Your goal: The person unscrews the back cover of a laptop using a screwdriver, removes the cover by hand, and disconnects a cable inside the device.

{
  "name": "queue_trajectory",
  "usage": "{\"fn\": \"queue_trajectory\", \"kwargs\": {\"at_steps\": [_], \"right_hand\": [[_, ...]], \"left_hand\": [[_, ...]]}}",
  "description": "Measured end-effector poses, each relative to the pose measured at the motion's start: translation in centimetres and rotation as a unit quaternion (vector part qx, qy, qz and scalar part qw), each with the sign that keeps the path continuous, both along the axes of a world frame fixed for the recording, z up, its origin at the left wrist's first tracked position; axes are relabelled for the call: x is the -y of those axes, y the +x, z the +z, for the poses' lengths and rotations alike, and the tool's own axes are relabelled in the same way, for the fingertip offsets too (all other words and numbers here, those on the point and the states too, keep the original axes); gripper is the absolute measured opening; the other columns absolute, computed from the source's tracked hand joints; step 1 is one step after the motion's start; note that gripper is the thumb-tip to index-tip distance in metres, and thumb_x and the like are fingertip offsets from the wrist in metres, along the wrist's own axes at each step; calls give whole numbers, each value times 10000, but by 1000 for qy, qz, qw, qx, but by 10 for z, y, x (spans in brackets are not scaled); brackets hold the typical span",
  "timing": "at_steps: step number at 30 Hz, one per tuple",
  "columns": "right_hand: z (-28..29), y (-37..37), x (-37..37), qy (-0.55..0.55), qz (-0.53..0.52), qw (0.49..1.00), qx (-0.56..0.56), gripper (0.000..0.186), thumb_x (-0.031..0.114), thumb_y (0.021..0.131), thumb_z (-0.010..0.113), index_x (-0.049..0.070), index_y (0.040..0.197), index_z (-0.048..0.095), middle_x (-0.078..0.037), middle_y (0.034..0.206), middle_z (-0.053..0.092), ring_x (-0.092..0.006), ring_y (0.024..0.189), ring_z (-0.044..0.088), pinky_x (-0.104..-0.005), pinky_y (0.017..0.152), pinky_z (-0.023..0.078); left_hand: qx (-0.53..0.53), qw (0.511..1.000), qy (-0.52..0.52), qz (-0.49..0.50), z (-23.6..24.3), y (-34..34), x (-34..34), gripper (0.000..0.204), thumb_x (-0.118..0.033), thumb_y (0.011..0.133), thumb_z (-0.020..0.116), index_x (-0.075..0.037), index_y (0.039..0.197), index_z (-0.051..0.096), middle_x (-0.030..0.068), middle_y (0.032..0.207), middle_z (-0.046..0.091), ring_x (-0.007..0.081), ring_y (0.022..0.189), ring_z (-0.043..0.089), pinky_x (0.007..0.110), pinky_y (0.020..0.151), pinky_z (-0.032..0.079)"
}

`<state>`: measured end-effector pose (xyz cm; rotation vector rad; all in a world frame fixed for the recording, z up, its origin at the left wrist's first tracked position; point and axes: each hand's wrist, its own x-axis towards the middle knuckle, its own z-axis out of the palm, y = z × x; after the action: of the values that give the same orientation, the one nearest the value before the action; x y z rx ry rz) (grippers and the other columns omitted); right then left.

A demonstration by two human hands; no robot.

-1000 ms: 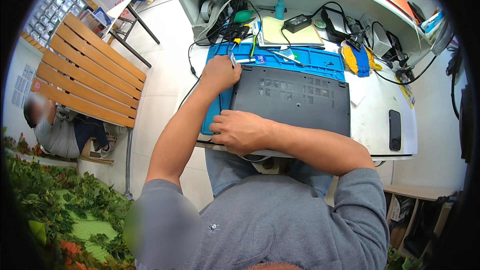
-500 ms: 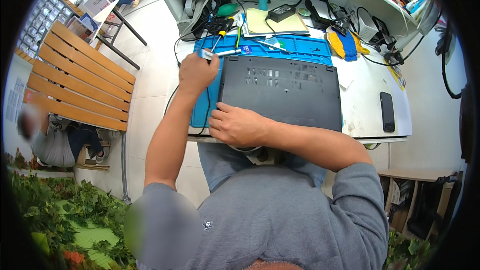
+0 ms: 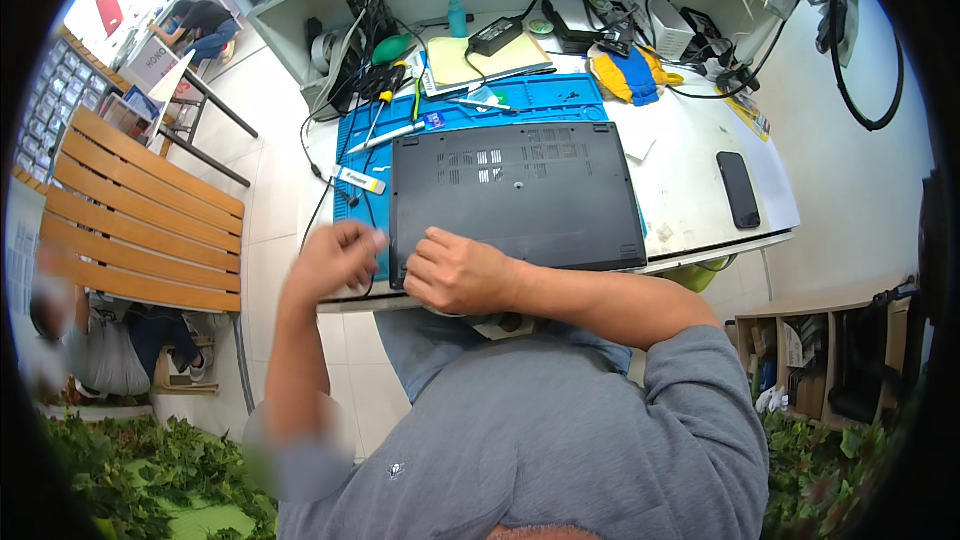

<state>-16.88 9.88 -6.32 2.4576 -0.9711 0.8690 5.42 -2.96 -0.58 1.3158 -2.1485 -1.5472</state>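
A dark grey laptop [image 3: 520, 205] lies bottom side up, its vents and a small round screw spot facing me. My right hand [image 3: 455, 270] is closed, fingers curled over the laptop's near left corner; whatever they pinch is hidden. Just left of that corner, my left hand [image 3: 340, 258] is raised over the table edge, slightly blurred. Its fingers are curled in toward the thumb, and I cannot make out anything between them. On the blue work mat [image 3: 350, 225] beside the laptop rests a small white-and-yellow pack [image 3: 360, 180].
Beyond the laptop lie a yellow-handled screwdriver [image 3: 380, 112], a white pen-like tool [image 3: 388, 137], a yellow notepad [image 3: 475, 65] and a black power adapter [image 3: 496, 36]. A blue-and-yellow glove [image 3: 635, 75] and a phone [image 3: 738, 190] lie to the right. A slatted wooden bench [image 3: 145, 210] stands left.
My left hand has come back from the laptop's far left corner to the near left. The white-and-yellow pack now shows on the mat. My right hand stays at the near corner.
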Motion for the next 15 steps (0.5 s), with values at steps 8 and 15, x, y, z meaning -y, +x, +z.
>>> {"fn": "queue_trajectory", "kwargs": {"at_steps": [8, 15], "right_hand": [[-4, 0, -5, -45, -4, 998, 36, 156, 205, 862, 700, 103, 793, 605, -29, 782, 569, -214, 762, 595, -386, 722, 487], [-4, -30, -60, 18, -127, 989, 73, 285, 301, 876, 874, 99, 910, 676, -48, 946, 657, -261, 976, 693, -553, 1124, 531]], "left_hand": [[-195, 974, 49, 107, -35, -5, -67, 566, -107, 998, 811, 140, 1447, 571, 77, 800, 722, 111, 611, 666, 251, 541, 547], [-193, 975, 46, 102, -35, -7, -62, 656, -68, 970, 799, 132, 1534, 529, -5, 720, 614, 66, 552, 560, 230, 492, 458]]}}
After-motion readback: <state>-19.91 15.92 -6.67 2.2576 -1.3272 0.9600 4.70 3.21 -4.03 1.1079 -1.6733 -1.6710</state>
